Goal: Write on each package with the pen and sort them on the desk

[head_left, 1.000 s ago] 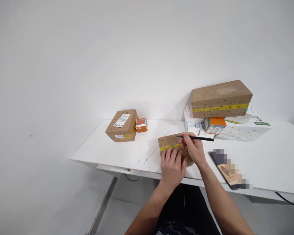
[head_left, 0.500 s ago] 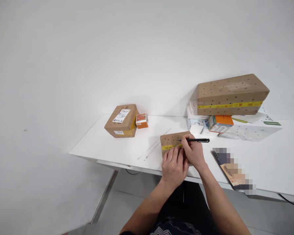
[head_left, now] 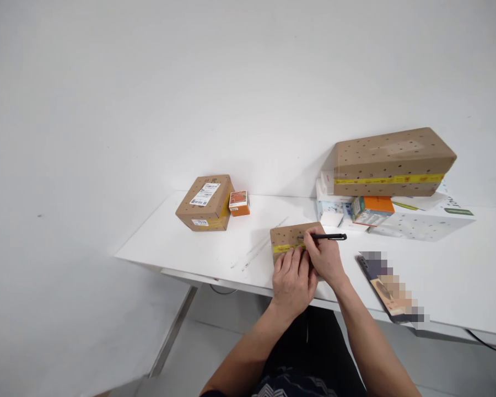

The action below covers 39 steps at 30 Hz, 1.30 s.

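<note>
A small brown parcel (head_left: 289,237) with dark dots and a yellow tape band lies near the front edge of the white table (head_left: 215,248). My left hand (head_left: 292,280) rests flat on its near side, fingers pressed on the tape. My right hand (head_left: 325,259) grips a thin black pen-like tool (head_left: 328,237), held almost level, its tip touching the parcel's top by the tape.
A brown box with a white label (head_left: 205,202) and a small orange box (head_left: 239,203) sit at the back left. A long dotted parcel (head_left: 392,161) lies on stacked white and orange boxes (head_left: 370,210) at the back right. A blurred flat item (head_left: 391,286) lies right of my hands.
The view shifted slightly. My right hand drew the black tool a little to the left along the parcel's top. My left hand stayed pressed on the parcel.
</note>
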Each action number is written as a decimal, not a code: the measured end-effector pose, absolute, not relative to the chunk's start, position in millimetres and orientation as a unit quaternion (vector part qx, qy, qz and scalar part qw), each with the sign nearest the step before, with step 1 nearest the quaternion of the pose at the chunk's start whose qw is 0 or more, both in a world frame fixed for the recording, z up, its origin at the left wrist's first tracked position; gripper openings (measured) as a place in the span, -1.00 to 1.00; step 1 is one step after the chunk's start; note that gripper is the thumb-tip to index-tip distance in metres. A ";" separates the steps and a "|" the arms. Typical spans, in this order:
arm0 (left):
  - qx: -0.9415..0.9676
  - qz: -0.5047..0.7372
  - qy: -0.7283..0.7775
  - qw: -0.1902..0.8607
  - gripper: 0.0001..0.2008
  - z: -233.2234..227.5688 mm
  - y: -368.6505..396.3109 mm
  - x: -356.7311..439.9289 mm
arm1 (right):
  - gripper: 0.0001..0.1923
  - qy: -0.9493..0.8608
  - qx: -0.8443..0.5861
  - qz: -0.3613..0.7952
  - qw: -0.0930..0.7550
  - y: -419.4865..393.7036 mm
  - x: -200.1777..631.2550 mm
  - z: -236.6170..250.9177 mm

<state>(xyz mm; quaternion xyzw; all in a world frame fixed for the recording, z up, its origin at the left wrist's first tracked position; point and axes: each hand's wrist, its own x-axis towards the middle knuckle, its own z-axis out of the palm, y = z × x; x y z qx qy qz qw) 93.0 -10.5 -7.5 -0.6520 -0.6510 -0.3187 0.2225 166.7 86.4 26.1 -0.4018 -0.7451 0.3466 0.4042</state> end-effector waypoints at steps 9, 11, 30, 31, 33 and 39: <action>-0.651 -0.322 -0.650 0.224 -0.63 -6.9 -9.1 92.5 | -0.80 -0.747 -0.393 0.344 0.411 88.8 166.2 22.7; -0.652 -0.321 -0.649 0.223 -0.63 -7.1 -9.4 92.7 | -0.80 -0.740 -0.385 0.353 0.423 88.5 166.5 22.3; -0.646 -0.316 -0.650 0.246 -0.66 -9.5 -10.6 94.1 | -0.72 -0.681 -0.523 0.177 0.482 94.2 264.8 -31.6; -0.646 -0.314 -0.651 0.245 -0.67 -9.6 -10.9 94.3 | -0.68 -0.733 -0.523 0.148 0.408 96.8 268.6 -41.3; -0.647 -0.310 -0.652 0.244 -0.67 -9.5 -11.3 94.7 | -0.56 -0.801 -0.529 0.107 0.259 100.6 271.6 -60.0; -0.646 -0.306 -0.653 0.250 -0.67 -7.7 -13.2 95.2 | -0.49 -0.837 -0.539 0.011 0.094 96.8 263.6 -89.3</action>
